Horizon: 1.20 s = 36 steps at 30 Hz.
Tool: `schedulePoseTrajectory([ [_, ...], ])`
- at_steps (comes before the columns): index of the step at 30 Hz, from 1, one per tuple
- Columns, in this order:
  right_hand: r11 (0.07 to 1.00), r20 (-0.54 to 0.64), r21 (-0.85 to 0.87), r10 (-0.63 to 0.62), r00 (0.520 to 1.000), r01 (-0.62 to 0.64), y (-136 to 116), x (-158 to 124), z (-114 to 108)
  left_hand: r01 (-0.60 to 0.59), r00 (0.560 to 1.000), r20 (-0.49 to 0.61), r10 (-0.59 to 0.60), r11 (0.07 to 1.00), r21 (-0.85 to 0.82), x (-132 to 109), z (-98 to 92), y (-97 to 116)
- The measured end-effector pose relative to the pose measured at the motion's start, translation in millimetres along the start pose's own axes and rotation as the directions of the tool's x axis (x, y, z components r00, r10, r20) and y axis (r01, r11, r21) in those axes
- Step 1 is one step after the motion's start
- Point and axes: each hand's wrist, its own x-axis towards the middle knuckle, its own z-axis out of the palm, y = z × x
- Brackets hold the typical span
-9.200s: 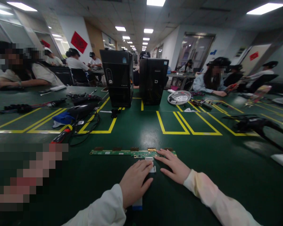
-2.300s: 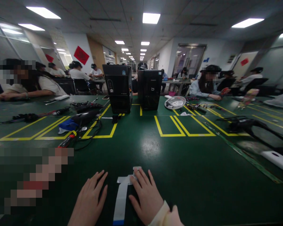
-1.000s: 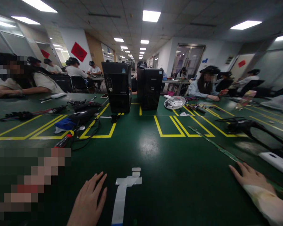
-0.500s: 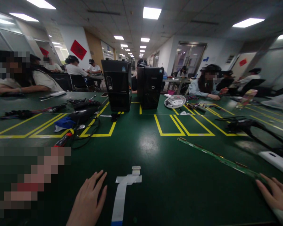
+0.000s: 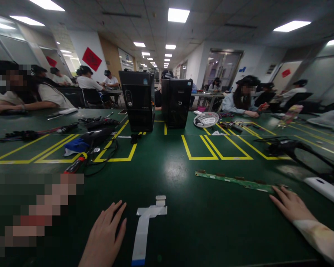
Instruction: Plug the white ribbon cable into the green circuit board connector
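My left hand (image 5: 107, 226) rests on the green table, palm down, fingers stretched out and holding nothing. Just to its right lies a white flat ribbon cable (image 5: 140, 235), bent at the top, with a connector at its far end and a blue near end. On the right, my right hand (image 5: 292, 204) has its fingers on the right end of a long, narrow green circuit board (image 5: 233, 180). That end is partly covered by the fingers. The rest of the board stretches leftward over the table.
Two black computer towers (image 5: 139, 100) stand at the back. A white basket (image 5: 206, 120) is right of them. A red-handled tool (image 5: 75, 165), a blue-and-black item (image 5: 78, 144) and cables lie left. A black frame (image 5: 300, 152) and white device (image 5: 324, 191) lie right. Other people sit around.
My right hand has moved left and away from me, and the circuit board has shifted with it and turned closer to level. My left hand and the ribbon cable stay put.
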Motion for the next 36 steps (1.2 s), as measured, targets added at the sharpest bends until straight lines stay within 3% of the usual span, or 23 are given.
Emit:
schedulePoseTrajectory([
  [2, 0.997, 0.066, 0.022, -0.076, 0.995, 0.075, -29.6, 3.4, -1.1, 0.008, 1.0, 0.004, -0.008, 1.0, -0.012, 0.4, -0.4, 0.2],
  [5, 0.988, 0.032, 0.008, -0.152, 0.988, 0.152, -84.3, 1.2, -8.6, 0.024, 1.0, 0.003, -0.024, 0.999, -0.036, 0.9, -0.1, -0.5],
  [12, 0.935, -0.009, 0.041, -0.353, 0.936, 0.353, -218.4, -25.6, -54.1, -0.009, 1.0, -0.027, 0.008, 1.0, -0.018, 0.9, 0.4, 1.1],
  [18, 0.864, -0.084, 0.132, -0.479, 0.874, 0.486, -296.5, -46.6, -78.7, -0.01, 0.999, -0.049, 0.009, 0.999, -0.031, 0.9, -1.0, 2.6],
  [23, 0.843, -0.122, 0.142, -0.506, 0.854, 0.519, -320.3, -54.2, -86.3, 0.004, 0.999, -0.036, -0.005, 1.0, -0.027, 0.6, -1.6, 4.1],
  [36, 0.841, -0.067, 0.129, -0.52, 0.851, 0.525, -312.8, -59.4, -97.4, -0.005, 1.0, -0.023, 0.005, 1.0, -0.013, -1.6, -2.4, 9.0],
])
